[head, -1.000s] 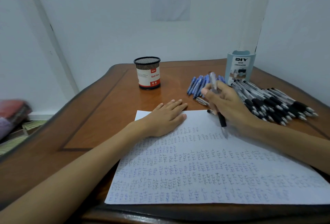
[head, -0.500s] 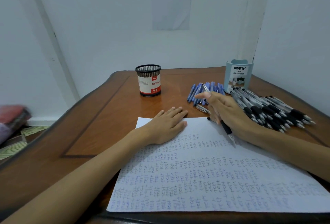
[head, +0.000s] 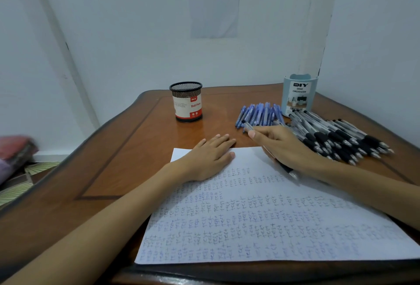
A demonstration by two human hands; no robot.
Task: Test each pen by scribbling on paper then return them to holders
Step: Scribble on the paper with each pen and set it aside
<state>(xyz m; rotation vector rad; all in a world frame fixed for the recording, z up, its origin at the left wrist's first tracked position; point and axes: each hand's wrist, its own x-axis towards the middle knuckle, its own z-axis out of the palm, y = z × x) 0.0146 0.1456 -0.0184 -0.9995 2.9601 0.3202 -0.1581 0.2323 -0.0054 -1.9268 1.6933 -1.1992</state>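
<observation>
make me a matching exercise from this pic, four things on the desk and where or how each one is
Things:
1 mesh cup
2 desk organizer
3 left hand
4 right hand

Place or state:
a grips a pen
b rests flat on the top-left corner of the paper
c stands alone, left of the blue pens
d stands behind the black-grip pens, near the wall

Pairs: 1-c, 2-d, 3-b, 4-a

Brown wooden bench [head: 127, 152] in a room corner
Plain white walls [head: 136, 34] meet behind the bench; a printed white sheet [head: 214, 11] hangs on the back wall; a white strip [head: 61, 41] slants up the left wall; low at the left, a blurred red and purple fabric bundle [head: 13, 150] sits beside a leaf-patterned floor covering [head: 16, 190].
</observation>
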